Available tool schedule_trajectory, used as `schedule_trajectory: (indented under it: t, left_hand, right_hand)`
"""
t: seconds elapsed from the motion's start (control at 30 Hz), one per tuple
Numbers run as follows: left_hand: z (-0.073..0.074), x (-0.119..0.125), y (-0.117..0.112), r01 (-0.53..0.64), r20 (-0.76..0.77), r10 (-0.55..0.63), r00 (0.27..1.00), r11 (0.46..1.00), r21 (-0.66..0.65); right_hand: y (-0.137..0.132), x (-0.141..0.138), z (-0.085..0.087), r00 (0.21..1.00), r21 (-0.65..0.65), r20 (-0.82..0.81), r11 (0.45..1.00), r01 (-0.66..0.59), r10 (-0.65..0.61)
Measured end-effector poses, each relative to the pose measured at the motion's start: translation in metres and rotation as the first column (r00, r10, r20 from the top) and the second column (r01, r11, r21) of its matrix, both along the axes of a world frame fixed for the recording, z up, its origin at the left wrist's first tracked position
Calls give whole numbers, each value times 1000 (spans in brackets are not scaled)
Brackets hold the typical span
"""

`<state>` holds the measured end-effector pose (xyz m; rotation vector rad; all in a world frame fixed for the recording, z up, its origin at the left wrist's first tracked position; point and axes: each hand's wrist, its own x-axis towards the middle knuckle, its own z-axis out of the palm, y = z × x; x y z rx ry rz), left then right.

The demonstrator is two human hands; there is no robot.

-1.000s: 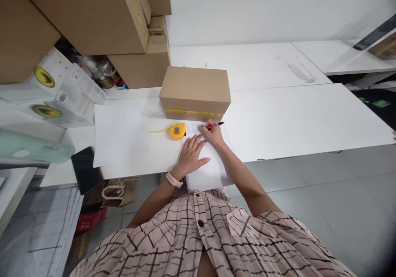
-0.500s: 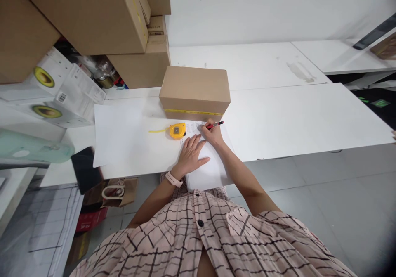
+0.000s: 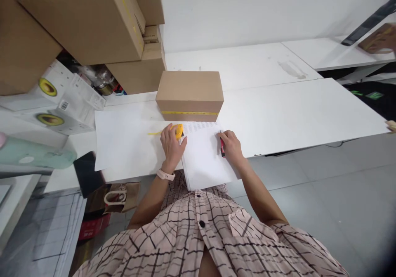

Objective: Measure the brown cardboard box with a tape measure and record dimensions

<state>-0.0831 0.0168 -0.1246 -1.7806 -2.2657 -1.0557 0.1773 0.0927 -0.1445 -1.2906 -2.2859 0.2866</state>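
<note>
My left hand (image 3: 172, 146), with a pale watch band at its wrist, has its fingers curled over a yellow tape measure (image 3: 179, 131). A short strip of yellow tape sticks out to the left of the case. In my right hand (image 3: 232, 146) is a red and black pen (image 3: 222, 147), held at the right side of a stack of white paper (image 3: 204, 157). The stack hangs over the table's front edge. Rows of small print show on its far end, in front of a closed cardboard box (image 3: 190, 93) with a yellow strip along its front.
The white table (image 3: 262, 116) runs along the wall. Loose white sheets (image 3: 117, 136) lie on the left, near a dark tablet-like slab (image 3: 88, 174) and a green bottle (image 3: 37, 151). Large cardboard boxes (image 3: 89, 25) and avocado-printed cartons (image 3: 74, 99) are stacked at the back left.
My left hand has moved off the paper, leftward onto the tape measure. My right hand has shifted right and nearer from the printed lines, and the pen has turned in it.
</note>
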Motion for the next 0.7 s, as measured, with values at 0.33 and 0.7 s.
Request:
schedule_trajectory:
  t: [0.33,0.7]
  left_hand:
    - [19,-28,19,182,440,-135,888,981,-67]
    - [74,-3,10,636,727,-426,538,772,-18]
  right_hand:
    - [-6,-19,25,950,-57,-311,998,-8,-11]
    - [-8,-74,83,517,-474,-838,704,-528,-176]
